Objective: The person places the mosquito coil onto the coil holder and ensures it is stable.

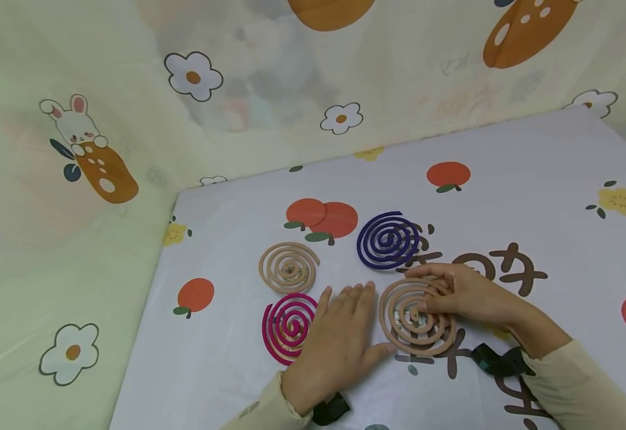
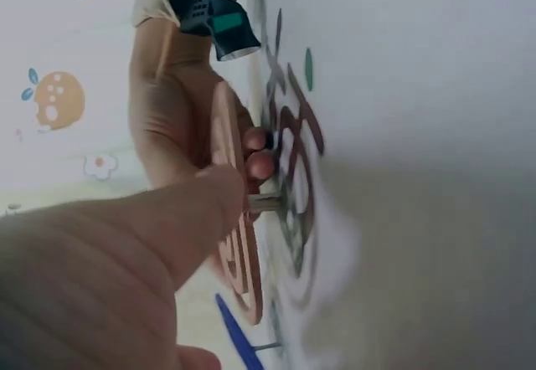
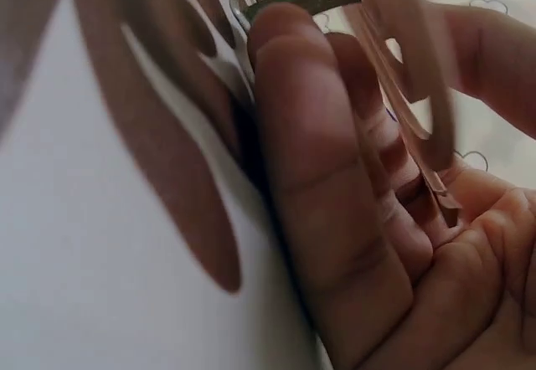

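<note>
My right hand (image 1: 468, 292) pinches a tan mosquito coil (image 1: 415, 319) at its right side, thumb on top and fingers curled beneath. A thin metal stand (image 2: 265, 202) juts from the coil's middle toward the table in the left wrist view. My left hand (image 1: 339, 340) lies palm down with its fingers straight, its thumb reaching to the coil's left rim; whether it touches is unclear. Left of that hand is a magenta coil (image 1: 293, 326), partly covered by it. Another tan coil (image 1: 289, 267) and a dark blue coil (image 1: 389, 240) sit farther back.
A white tablecloth (image 1: 227, 370) printed with fruit, flowers and brown lettering covers the table. Pale patterned curtains (image 1: 270, 89) hang behind it and on the left. Dark straps with a small device (image 1: 500, 361) sit at both wrists.
</note>
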`<state>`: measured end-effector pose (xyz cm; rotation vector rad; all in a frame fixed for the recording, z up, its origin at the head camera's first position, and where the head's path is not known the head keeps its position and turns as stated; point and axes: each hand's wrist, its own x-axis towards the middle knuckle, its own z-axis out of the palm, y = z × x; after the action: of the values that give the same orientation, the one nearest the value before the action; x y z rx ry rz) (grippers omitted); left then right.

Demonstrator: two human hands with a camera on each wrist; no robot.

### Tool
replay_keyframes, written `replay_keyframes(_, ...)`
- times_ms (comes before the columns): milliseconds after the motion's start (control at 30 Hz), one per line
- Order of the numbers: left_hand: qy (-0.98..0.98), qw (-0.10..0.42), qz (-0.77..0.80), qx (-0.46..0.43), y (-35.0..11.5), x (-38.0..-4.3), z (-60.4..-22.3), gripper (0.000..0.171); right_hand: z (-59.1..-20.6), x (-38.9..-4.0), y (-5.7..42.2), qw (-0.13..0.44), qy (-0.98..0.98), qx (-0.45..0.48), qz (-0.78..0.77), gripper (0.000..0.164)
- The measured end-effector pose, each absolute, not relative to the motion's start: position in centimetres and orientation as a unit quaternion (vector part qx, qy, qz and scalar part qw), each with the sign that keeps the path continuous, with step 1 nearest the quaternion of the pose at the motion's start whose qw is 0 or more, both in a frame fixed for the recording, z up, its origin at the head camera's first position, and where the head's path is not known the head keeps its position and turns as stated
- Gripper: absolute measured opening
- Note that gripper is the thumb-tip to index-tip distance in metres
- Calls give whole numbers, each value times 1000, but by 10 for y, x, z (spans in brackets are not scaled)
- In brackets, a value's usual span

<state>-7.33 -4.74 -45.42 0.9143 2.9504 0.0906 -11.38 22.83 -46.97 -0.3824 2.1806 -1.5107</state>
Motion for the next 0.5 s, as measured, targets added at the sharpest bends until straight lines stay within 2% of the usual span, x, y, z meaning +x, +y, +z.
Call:
replay_keyframes(200, 945, 23, 52, 321, -45, -76, -460, 96, -469, -109, 229, 222, 795, -129, -550, 70)
replay_keyframes(500, 942, 25, 56, 331, -41, -77, -460, 93, -471, -97, 240, 248, 758, -126, -590, 79)
